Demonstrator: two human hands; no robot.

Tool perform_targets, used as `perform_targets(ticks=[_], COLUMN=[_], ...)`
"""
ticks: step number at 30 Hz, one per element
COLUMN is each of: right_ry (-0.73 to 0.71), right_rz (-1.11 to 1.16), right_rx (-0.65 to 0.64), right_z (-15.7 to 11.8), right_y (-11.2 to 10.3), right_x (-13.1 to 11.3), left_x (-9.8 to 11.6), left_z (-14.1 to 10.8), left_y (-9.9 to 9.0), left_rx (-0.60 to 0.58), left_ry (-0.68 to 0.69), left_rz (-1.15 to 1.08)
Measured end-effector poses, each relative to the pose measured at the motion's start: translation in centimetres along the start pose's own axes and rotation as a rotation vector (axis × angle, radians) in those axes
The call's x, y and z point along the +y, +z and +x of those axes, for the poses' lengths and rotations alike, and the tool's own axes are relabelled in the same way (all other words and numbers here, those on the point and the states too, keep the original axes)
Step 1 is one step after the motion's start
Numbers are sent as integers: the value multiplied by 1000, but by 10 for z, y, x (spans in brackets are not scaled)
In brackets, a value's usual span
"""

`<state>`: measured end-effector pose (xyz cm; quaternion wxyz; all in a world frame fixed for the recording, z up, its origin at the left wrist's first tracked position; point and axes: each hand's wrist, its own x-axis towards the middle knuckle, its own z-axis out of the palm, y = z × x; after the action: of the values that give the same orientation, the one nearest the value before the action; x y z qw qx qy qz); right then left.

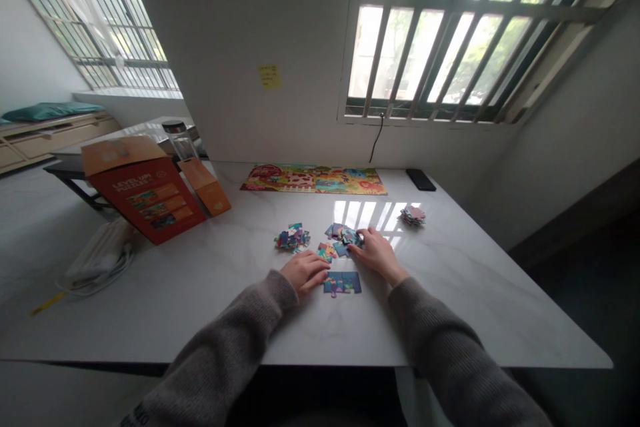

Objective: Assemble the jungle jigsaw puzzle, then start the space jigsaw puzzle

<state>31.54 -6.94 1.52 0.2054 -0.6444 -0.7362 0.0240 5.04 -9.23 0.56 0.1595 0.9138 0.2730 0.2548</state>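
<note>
My left hand [305, 271] lies on the white table with its fingers stretched out. Its fingertips reach the left edge of a small joined section of dark blue puzzle [343, 283]. My right hand [376, 252] is curled round the right side of a loose heap of puzzle pieces [336, 231], with thumb and fingers closed on some blue pieces [351, 237]. Between the hands lies a loose orange and teal puzzle piece [327, 252]. Beyond my left hand sits another heap of mixed puzzle pieces [293, 238].
A stack of puzzle pieces [413, 215] and a black phone [421, 180] are at the right. An assembled farm-animal puzzle [314, 179] lies along the wall. An open red puzzle box [150, 193], a glass bottle [180, 140] and a white cable [107, 283] are leftward.
</note>
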Motion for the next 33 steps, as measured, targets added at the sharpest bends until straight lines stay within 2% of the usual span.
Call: perform_targets(ticks=[6,11,14,17,19,23,27,29,33], right_ry=[15,-12,-174,-374,-442,-469,-466,-418,-382], right_rz=[102,156,266,381,421,444,525,585,679], right_rx=[30,113,186,215,225,233,237,272,272], right_z=[27,29,18,3,-6,-18,-22,-22,-22], right_y=[14,15,6,-2,-3,-1,-3,-4,-5], right_x=[6,9,-5,-33,-53,-76,-73,-70,-67], left_x=[-8,-6,-1,1,0,-5,-7,-8,-8], left_z=[14,18,19,22,24,25,23,22,21], left_y=[14,11,4,-1,-2,-5,-10,-11,-12], left_rx=[38,71,202,294,319,439,532,549,512], left_ry=[-63,-87,-196,-358,-402,-429,-495,-515,-531], left_rz=[43,8,-126,-332,-455,-734,-1012,-1044,-956])
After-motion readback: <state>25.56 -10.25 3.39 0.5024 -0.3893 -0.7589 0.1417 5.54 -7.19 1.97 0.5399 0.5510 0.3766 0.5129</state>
